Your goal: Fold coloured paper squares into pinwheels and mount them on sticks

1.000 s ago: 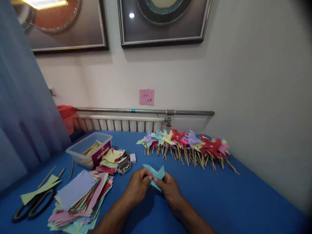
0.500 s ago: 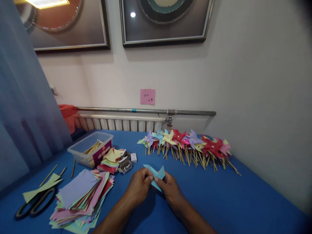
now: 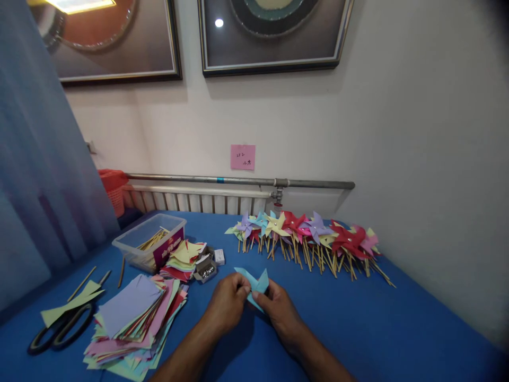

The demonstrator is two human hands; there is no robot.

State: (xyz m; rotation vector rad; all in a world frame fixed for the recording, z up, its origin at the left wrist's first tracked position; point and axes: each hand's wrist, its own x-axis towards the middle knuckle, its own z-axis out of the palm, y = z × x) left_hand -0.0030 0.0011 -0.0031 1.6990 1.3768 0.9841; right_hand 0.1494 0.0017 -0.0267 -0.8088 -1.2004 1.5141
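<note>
Through the head view, I had the left hand and right hand both pinching the folded light-blue paper piece between them, above the blue-covered worktop. Crowding the left side were a stack of multicoloured paper sheets, black-handled scissors under a pale-green paper strip, a clear plastic tub of wooden sticks and a small grey box of shiny metal bits. Ahead, a row of multicoloured paper pinwheels obstructed the rear. Bare room stretched rightward, up to the slanting edge beside the white wall.
</note>
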